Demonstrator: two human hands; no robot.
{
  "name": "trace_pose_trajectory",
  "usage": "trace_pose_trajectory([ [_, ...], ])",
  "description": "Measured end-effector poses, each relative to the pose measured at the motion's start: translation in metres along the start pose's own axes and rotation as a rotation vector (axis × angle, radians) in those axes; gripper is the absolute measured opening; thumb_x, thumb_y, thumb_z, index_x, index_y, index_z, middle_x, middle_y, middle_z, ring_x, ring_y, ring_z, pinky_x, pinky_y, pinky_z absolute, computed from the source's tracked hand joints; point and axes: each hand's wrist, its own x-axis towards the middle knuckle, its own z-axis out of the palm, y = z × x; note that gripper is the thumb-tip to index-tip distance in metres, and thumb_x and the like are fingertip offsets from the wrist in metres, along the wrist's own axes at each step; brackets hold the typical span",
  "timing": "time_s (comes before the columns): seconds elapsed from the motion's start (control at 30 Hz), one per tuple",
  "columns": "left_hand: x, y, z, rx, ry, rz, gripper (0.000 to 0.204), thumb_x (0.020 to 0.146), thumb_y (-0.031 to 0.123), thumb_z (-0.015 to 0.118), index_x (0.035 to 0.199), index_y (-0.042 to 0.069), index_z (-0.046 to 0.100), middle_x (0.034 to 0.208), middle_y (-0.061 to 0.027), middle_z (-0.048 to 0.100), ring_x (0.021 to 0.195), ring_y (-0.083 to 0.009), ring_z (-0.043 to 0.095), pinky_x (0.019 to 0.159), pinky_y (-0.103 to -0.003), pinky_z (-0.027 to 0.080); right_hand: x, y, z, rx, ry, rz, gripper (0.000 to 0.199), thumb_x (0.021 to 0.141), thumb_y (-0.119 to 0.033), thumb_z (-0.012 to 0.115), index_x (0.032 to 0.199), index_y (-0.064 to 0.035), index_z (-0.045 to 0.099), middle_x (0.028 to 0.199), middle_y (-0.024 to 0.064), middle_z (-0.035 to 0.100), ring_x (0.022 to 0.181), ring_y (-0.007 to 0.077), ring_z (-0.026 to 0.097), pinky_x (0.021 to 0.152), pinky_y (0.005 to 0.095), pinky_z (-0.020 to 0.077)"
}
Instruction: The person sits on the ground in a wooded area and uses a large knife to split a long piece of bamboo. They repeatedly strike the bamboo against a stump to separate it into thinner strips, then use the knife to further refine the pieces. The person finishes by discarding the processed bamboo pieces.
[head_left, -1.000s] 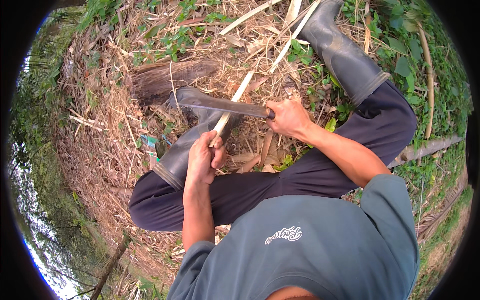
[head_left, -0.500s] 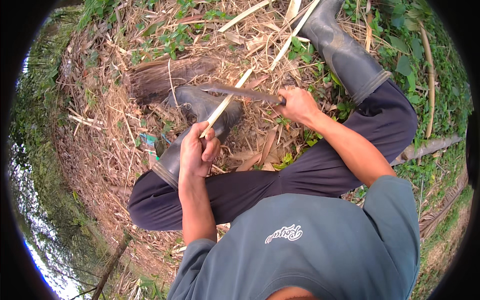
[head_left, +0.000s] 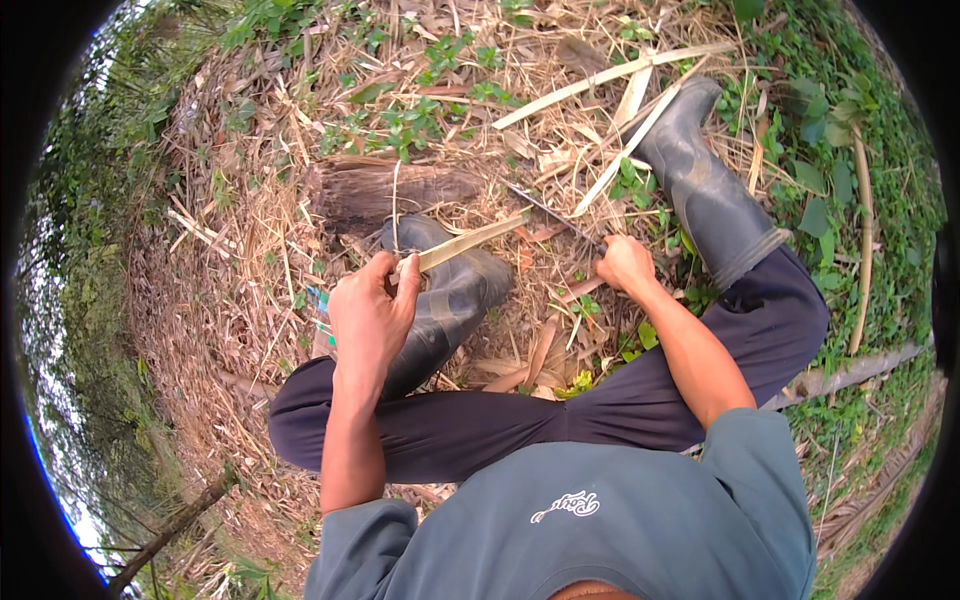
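My left hand (head_left: pixel 372 315) is clenched around the near end of a pale bamboo strip (head_left: pixel 470 242), which slants up and right over my left rubber boot (head_left: pixel 450 300). My right hand (head_left: pixel 626 266) grasps the handle of a long knife (head_left: pixel 552 214); the blade points up-left, tip just beside the strip's far end. Judgement: shaving is partway, as the strip looks flat, thin and cleanly split. Cut strips (head_left: pixel 620 72) lie on the dry litter beyond.

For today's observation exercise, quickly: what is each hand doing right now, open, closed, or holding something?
Left hand: closed on a pale split cane strip.
Right hand: closed on the handle of a long dark knife.
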Motion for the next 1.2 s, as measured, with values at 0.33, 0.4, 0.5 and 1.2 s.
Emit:
trace_pose_trajectory([
  [0.33,0.047,-0.003,0.04,-0.248,0.328,0.124,0.021,0.092,0.025,0.074,0.099,0.006,0.068,0.082,-0.0124,0.07,0.071,-0.026,0.069,0.065,-0.038,0.053,0.002,-0.004,0.001,0.001,0.018,0.002,0.028,0.073,-0.022,0.066,0.092,-0.0024,0.071,0.092,0.0266,0.071,0.09,0.0463,0.069,0.083,0.0527,0.0542],
  [0.4,0.049,0.004,0.047,-0.385,0.328,0.058,0.022,0.091,0.021,0.075,0.105,0.005,0.066,0.086,-0.0129,0.071,0.072,-0.0249,0.07,0.066,-0.037,0.055,0.0,-0.005,-0.001,-0.013,0.011,0.013,0.032,0.074,-0.023,0.067,0.099,-0.0021,0.072,0.097,0.0271,0.072,0.093,0.0452,0.069,0.086,0.0513,0.0546],
  [0.5,0.051,0.015,0.057,-0.581,0.308,0.002,0.025,0.09,0.014,0.075,0.11,0.003,0.064,0.088,-0.0114,0.072,0.071,-0.0216,0.069,0.063,-0.034,0.055,0.001,-0.001,-0.001,-0.021,0.011,0.027,0.033,0.075,-0.024,0.068,0.099,-0.0025,0.072,0.098,0.0268,0.072,0.094,0.045,0.069,0.086,0.0506,0.0546],
  [1.2,0.032,-0.012,0.035,-1.49,0.295,-0.271,0.026,0.098,0.022,0.072,0.112,0.001,0.074,0.09,-0.0024,0.072,0.082,-0.0077,0.064,0.076,-0.025,0.051,-0.013,-0.012,-0.002,-0.047,-0.053,-0.085,0.059,0.074,-0.032,0.074,0.118,0.0034,0.059,0.102,0.0283,0.071,0.098,0.0444,0.069,0.088,0.0498,0.0536],
])
